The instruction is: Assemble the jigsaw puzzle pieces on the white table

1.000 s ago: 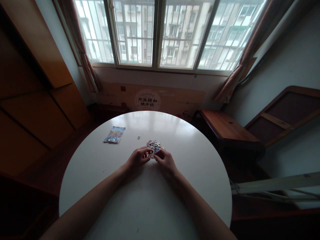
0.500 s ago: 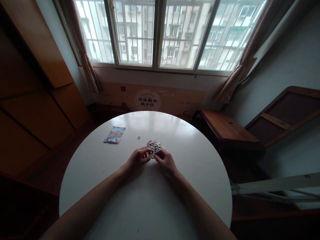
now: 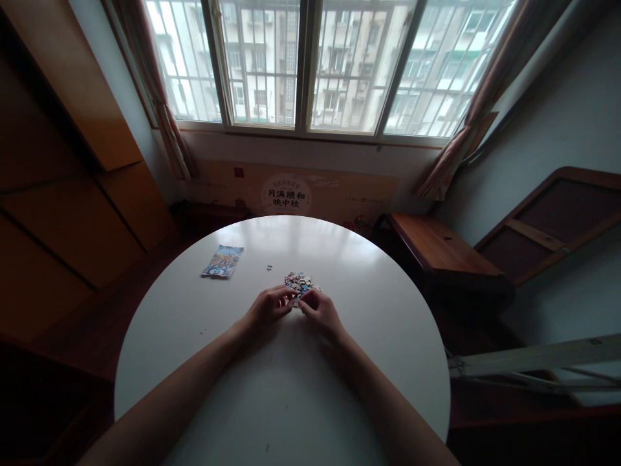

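Observation:
A small heap of coloured jigsaw pieces (image 3: 301, 281) lies near the middle of a round white table (image 3: 378, 304). My left hand (image 3: 268, 305) and my right hand (image 3: 320, 312) rest on the table just in front of the heap, fingertips meeting at its near edge. Both hands have curled, pinched fingers; they seem to pinch small pieces, which are too small to make out. One stray piece (image 3: 268, 267) lies to the left of the heap.
A colourful printed packet (image 3: 222, 261) lies flat at the table's far left. Beyond the table are a barred window, a printed cardboard panel (image 3: 291, 193), a wooden side table (image 3: 436, 246) on the right and wooden cabinets (image 3: 72, 194) on the left.

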`<state>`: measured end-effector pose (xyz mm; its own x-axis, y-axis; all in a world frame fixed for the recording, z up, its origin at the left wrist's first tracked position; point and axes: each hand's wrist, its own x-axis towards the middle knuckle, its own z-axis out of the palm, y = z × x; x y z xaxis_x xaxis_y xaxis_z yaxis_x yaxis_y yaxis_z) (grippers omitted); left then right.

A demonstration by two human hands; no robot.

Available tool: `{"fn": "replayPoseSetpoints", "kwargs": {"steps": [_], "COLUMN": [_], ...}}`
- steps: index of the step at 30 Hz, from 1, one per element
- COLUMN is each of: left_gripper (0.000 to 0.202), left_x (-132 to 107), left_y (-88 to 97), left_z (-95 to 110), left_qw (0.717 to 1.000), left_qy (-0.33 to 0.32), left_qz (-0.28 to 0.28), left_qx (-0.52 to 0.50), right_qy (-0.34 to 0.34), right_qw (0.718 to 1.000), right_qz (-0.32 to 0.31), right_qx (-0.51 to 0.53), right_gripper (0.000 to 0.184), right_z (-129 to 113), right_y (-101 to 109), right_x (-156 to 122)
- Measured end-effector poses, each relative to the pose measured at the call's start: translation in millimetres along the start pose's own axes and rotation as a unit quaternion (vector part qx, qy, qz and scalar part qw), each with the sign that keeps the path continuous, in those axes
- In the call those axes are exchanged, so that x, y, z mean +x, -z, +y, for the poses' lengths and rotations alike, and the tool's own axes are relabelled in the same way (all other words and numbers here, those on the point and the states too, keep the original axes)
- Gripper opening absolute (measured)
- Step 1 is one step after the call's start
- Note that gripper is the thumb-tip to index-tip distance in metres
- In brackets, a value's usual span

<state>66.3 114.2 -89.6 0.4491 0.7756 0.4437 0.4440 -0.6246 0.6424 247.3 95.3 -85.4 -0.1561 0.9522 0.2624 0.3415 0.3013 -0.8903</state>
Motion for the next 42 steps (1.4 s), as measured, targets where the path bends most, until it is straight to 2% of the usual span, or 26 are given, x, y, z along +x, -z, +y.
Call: {"fn": "replayPoseSetpoints", "kwargs": {"steps": [14,28,42], "left_gripper": [0.027,0.017,0.020], "left_x": [-0.4,-0.3,-0.6], "left_y": [0.3,-1.3,-2.6], "left_z": [0.9,-1.2,-3.1], "left_qw": [1.000,1.000,0.999], "left_qy": [0.011,0.014,0.018], "left_qz": [0.009,0.027,0.026], "left_qx": [-0.008,0.002,-0.002], "right_qy": [-0.006,-0.013,-0.009], "right_qw": [1.000,1.000,1.000], "right_qz": [0.003,0.003,0.003], "right_qx": [0.010,0.011,-0.001], "right_gripper": [0.014,0.015,0.014], "right_z": [1.0,4.0,3.7], "right_y": [-0.6,-1.1,-0.9], "right_x": [1.1,0.4,0.5]}}
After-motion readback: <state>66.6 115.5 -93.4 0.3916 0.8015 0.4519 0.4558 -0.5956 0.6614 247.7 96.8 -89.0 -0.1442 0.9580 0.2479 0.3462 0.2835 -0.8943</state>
